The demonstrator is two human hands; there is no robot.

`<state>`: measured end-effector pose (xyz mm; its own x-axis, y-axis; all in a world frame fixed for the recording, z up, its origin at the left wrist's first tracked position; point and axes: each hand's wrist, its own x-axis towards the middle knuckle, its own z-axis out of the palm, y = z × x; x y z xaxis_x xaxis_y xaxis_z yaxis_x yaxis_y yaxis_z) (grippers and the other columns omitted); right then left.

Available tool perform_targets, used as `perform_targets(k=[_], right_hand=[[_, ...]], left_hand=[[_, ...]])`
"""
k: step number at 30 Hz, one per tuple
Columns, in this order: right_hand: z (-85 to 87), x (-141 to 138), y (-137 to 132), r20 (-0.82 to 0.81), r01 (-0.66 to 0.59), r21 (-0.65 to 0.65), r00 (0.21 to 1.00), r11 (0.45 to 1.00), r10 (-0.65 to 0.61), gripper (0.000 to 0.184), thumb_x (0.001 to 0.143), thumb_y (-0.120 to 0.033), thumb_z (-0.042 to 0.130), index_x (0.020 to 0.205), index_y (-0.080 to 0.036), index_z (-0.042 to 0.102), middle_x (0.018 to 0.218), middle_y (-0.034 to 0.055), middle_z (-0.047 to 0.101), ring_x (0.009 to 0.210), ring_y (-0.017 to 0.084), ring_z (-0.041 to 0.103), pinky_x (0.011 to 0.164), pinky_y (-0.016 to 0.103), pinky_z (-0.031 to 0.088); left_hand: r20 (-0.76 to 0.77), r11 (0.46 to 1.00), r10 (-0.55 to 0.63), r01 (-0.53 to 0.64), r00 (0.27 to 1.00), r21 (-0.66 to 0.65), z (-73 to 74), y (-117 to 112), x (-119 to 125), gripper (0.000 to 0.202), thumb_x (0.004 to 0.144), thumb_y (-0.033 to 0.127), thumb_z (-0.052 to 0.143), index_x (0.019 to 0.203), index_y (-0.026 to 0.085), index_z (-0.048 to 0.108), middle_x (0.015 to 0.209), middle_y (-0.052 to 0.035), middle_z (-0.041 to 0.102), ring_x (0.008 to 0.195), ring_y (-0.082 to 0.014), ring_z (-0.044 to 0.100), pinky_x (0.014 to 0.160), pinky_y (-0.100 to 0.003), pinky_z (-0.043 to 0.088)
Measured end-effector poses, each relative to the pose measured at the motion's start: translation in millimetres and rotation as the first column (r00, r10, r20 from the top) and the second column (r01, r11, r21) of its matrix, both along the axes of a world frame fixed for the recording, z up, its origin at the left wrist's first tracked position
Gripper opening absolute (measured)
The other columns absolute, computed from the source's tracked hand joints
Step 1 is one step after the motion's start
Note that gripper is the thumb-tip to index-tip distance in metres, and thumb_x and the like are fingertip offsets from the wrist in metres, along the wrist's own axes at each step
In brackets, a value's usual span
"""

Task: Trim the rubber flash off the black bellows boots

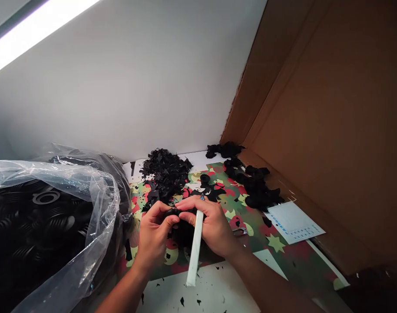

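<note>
Above the worktable, my left hand (154, 230) pinches a small dark, rounded rubber part (173, 212) between thumb and fingers. My right hand (213, 221) grips the same part from the other side with thumb and forefinger. A long, flat white handle (194, 256) is also tucked in my right hand and points down toward me; its working end is hidden by the fingers. Just beyond the hands rises a heap of black rubber scraps (166, 169). Another black ring-shaped piece (205, 179) lies behind my right hand.
On the left stands a clear plastic bag (104, 208) full of ribbed black rubber parts (38, 217). More black pieces (250, 178) line the right side by a cardboard wall (315, 130). A white printed card (294, 224) lies on the camouflage-patterned sheet (276, 243).
</note>
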<state>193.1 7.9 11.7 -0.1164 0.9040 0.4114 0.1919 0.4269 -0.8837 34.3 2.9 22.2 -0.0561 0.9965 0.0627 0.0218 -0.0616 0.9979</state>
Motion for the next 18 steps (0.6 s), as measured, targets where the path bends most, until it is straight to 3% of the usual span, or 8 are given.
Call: perform_targets(k=[6,10,13,16,18], right_hand=[[-5.3,0.4,1.4,0.11,0.013,0.222,0.993,0.975,-0.038,0.017,0.097,-0.019,0.062,0.101,-0.024,0.077,0.101,0.0042,0.082,0.088,0.021,0.079,0.079,0.032,0.063],[-7.3,-3.6,-1.1,0.186,0.079,0.286,0.973,0.955,-0.136,0.019,0.095,-0.016,0.058,0.096,-0.024,0.074,0.087,0.0022,0.081,0.072,0.017,0.075,0.069,0.027,0.06],[-10.4,-4.3,2.4,0.198,0.151,0.21,0.961,0.966,-0.194,0.016,0.092,-0.017,0.058,0.086,-0.024,0.072,0.075,0.0012,0.077,0.065,0.017,0.071,0.066,0.027,0.057],[-12.3,4.4,13.7,0.126,0.224,0.013,0.966,0.974,-0.224,0.014,0.089,-0.02,0.058,0.08,-0.023,0.068,0.07,0.0011,0.075,0.062,0.018,0.072,0.06,0.027,0.055],[-11.4,12.8,21.8,0.059,0.215,-0.137,0.976,0.967,-0.208,0.014,0.089,-0.025,0.059,0.078,-0.023,0.067,0.069,0.0022,0.075,0.063,0.02,0.073,0.058,0.028,0.054]], left_hand=[[-0.082,0.995,0.076,-0.071,0.994,0.066,-3.1,-2.4,-0.3,0.02,0.074,0.032,0.076,0.065,0.019,0.065,0.057,0.004,0.059,0.053,-0.0113,0.05,0.051,-0.021,0.042],[-0.098,0.992,0.085,-0.075,0.992,0.1,-5.8,-5.5,1.8,0.017,0.075,0.033,0.078,0.068,0.02,0.069,0.061,0.0024,0.064,0.057,-0.0134,0.055,0.055,-0.023,0.045],[-0.075,0.986,0.084,-0.072,0.994,0.152,-6.8,-7.9,1.7,0.019,0.075,0.035,0.08,0.068,0.02,0.072,0.063,0.001,0.066,0.058,-0.0144,0.057,0.055,-0.024,0.046],[-0.04,0.971,0.08,-0.069,0.996,0.23,-5.0,-7.4,-1.6,0.028,0.073,0.045,0.084,0.068,0.02,0.073,0.063,-0.0006,0.065,0.059,-0.0149,0.057,0.056,-0.024,0.047],[-0.002,0.978,0.061,-0.06,0.998,0.199,-4.2,-4.3,-4.5,0.035,0.072,0.053,0.084,0.071,0.019,0.074,0.064,-0.0012,0.065,0.057,-0.0145,0.056,0.054,-0.024,0.046]])
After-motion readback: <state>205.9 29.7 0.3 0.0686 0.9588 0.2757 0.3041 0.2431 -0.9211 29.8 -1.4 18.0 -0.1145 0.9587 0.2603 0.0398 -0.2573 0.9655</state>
